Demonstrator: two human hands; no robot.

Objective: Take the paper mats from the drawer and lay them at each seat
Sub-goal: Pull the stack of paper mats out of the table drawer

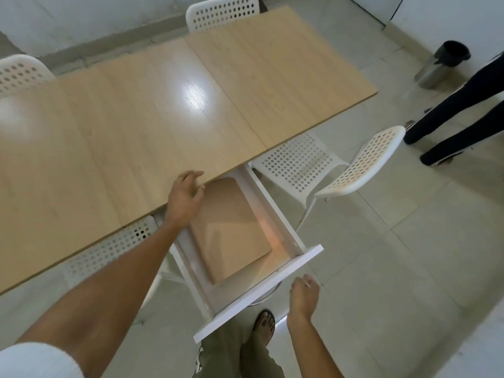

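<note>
— Both hands are empty: the right hand (303,296) hangs loosely curled beside the drawer front (259,293); the left hand (186,196) reaches, fingers relaxed, over the paper mats (231,230).
— They're stacked flat in the open drawer (275,211)?
— Yes. Probably light, thin and floppy, so pinching a near corner to peel sheets apart seems best. The table (136,113) beyond is bare.

Bench (152,110): pale wood-grain laminate, smooth, glossy glare patch. Drawer (259,291) under bench: white, smooth. Paper mats (231,230) inside drawer: tan, slight sheen. Chair (327,165) beside bench: white perforated plastic. Bin (439,66) beyond bench: brushed metal.
</note>
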